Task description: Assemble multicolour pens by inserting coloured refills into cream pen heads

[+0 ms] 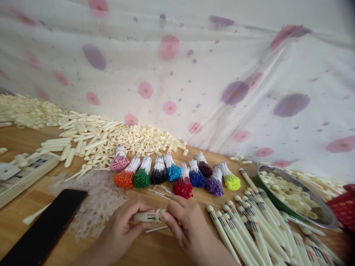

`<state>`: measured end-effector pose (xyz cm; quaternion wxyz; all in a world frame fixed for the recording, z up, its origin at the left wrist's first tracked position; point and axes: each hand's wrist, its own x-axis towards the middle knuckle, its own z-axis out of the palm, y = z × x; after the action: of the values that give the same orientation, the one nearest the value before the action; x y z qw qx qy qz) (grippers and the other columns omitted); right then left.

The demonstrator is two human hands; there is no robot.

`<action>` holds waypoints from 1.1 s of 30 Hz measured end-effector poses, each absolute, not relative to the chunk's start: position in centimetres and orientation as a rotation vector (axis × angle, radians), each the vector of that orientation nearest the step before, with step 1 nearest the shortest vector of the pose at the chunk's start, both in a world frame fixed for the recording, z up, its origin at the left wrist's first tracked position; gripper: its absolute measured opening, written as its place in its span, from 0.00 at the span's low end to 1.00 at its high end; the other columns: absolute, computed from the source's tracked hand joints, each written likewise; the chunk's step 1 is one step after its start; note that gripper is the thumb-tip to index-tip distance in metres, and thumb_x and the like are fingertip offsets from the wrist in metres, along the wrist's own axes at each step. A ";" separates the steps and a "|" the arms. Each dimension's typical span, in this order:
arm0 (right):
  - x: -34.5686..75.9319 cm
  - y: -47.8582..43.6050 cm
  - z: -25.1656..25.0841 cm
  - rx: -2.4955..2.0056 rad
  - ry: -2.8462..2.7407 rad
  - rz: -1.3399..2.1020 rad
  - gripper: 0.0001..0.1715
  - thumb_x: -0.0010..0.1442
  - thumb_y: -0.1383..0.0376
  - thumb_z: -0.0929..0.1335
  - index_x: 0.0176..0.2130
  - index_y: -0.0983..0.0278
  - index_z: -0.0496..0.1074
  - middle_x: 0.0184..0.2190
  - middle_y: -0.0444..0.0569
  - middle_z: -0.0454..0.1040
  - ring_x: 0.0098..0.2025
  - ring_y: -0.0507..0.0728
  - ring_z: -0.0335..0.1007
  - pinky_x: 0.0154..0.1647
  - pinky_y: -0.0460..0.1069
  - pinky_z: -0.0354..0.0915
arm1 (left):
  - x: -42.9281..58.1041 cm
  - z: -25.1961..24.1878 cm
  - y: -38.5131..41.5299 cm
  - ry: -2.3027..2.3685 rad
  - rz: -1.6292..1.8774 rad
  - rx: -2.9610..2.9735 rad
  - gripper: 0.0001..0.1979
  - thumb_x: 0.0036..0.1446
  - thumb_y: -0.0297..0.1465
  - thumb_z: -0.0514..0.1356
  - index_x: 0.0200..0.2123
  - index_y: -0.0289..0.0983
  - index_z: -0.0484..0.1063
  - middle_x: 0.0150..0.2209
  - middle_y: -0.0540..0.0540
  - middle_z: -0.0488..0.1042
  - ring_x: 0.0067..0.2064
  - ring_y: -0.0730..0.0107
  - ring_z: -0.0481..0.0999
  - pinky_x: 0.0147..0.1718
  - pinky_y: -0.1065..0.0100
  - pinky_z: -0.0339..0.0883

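Cream pen (149, 215) held level over the near table (155, 249) edge: left hand (119, 229) grasps the barrel, right hand (185, 225) pinches its striped end. Bare wood lies open under the hands only; phone (47, 225) close at left, pens (249, 229) piled close at right. Beyond, a row of coloured refill bundles (172, 173), with bowl (270, 197) at right. Farther, heaps of cream parts (97, 133) against a spotted cloth (194, 74) that closes the back

Head camera looks forward-down, close over table (155, 253).
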<state>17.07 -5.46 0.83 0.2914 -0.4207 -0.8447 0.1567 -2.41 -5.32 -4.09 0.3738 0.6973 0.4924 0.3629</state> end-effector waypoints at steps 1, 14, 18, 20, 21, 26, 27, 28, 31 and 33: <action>17.2 -5.3 0.7 -1.135 -2.237 0.441 0.21 0.67 0.60 0.55 0.24 0.63 0.59 0.22 0.43 0.64 0.24 0.50 0.60 0.24 0.44 0.51 | -2.5 -3.9 -5.3 1.241 0.921 1.855 0.07 0.50 0.29 0.61 0.35 0.44 0.75 0.32 0.49 0.78 0.35 0.63 0.77 0.34 0.69 0.69; 16.9 -4.7 -1.4 -1.212 -2.133 0.683 0.23 0.67 0.59 0.53 0.23 0.63 0.56 0.19 0.41 0.59 0.21 0.49 0.52 0.23 0.45 0.49 | -1.7 -3.5 -6.0 1.093 1.063 2.420 0.09 0.59 0.26 0.52 0.42 0.38 0.68 0.33 0.46 0.77 0.34 0.68 0.77 0.31 0.73 0.70; 15.4 -4.7 -2.5 -1.335 -1.822 0.910 0.25 0.66 0.54 0.52 0.21 0.62 0.51 0.18 0.40 0.53 0.20 0.49 0.46 0.20 0.45 0.46 | -1.1 -3.8 -6.2 1.227 1.146 2.650 0.11 0.60 0.25 0.52 0.45 0.34 0.68 0.33 0.43 0.79 0.32 0.64 0.78 0.30 0.68 0.71; 15.2 -4.4 -3.1 -1.346 -1.693 0.998 0.26 0.65 0.51 0.51 0.21 0.61 0.49 0.17 0.40 0.50 0.20 0.49 0.45 0.20 0.45 0.45 | -0.6 -3.9 -6.2 1.297 1.184 2.727 0.11 0.60 0.25 0.52 0.45 0.34 0.69 0.34 0.42 0.79 0.32 0.63 0.79 0.31 0.66 0.71; 15.2 -4.2 -3.3 -1.339 -1.658 1.037 0.26 0.64 0.50 0.52 0.20 0.61 0.49 0.17 0.39 0.50 0.20 0.49 0.44 0.19 0.45 0.45 | -0.4 -3.9 -6.2 1.321 1.203 2.742 0.11 0.60 0.25 0.52 0.45 0.34 0.70 0.34 0.42 0.80 0.32 0.62 0.79 0.31 0.65 0.71; 17.1 -2.8 -3.3 -1.304 -1.635 1.090 0.27 0.63 0.48 0.54 0.20 0.61 0.51 0.15 0.38 0.49 0.18 0.48 0.44 0.18 0.45 0.42 | 0.0 -3.4 -5.6 1.257 1.036 2.443 0.17 0.59 0.32 0.54 0.52 0.38 0.66 0.44 0.43 0.78 0.43 0.62 0.77 0.40 0.66 0.71; 17.5 -2.5 -3.1 -1.297 -1.638 1.086 0.27 0.63 0.48 0.54 0.20 0.61 0.51 0.15 0.38 0.49 0.18 0.48 0.44 0.18 0.45 0.43 | -0.2 -3.2 -5.4 1.248 0.966 2.322 0.19 0.59 0.34 0.54 0.54 0.39 0.63 0.47 0.43 0.76 0.46 0.63 0.76 0.43 0.66 0.70; 18.0 -2.3 -2.9 -1.289 -1.642 1.082 0.27 0.63 0.48 0.54 0.21 0.61 0.52 0.15 0.38 0.50 0.18 0.48 0.44 0.18 0.45 0.43 | -0.5 -3.0 -5.2 1.263 0.891 2.191 0.19 0.60 0.36 0.52 0.54 0.40 0.63 0.48 0.44 0.76 0.47 0.64 0.75 0.44 0.67 0.69; 18.7 -2.0 -2.5 -1.257 -1.662 1.070 0.27 0.63 0.48 0.54 0.21 0.62 0.54 0.16 0.39 0.52 0.19 0.48 0.47 0.20 0.45 0.47 | -1.7 -2.8 -4.7 1.359 0.619 1.790 0.21 0.62 0.41 0.44 0.36 0.39 0.74 0.32 0.47 0.80 0.32 0.66 0.79 0.33 0.70 0.70; 18.9 -1.8 -2.6 -1.240 -1.676 1.073 0.27 0.62 0.47 0.55 0.21 0.62 0.54 0.17 0.39 0.53 0.20 0.48 0.48 0.21 0.45 0.48 | -2.2 -3.0 -4.7 1.348 0.512 1.657 0.25 0.62 0.43 0.42 0.24 0.39 0.71 0.20 0.51 0.75 0.23 0.69 0.74 0.24 0.72 0.67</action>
<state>18.92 -1.79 -2.56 0.3880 -0.4873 -0.6589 0.4217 -2.17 -4.68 -3.01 0.4550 0.6717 0.5464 0.2077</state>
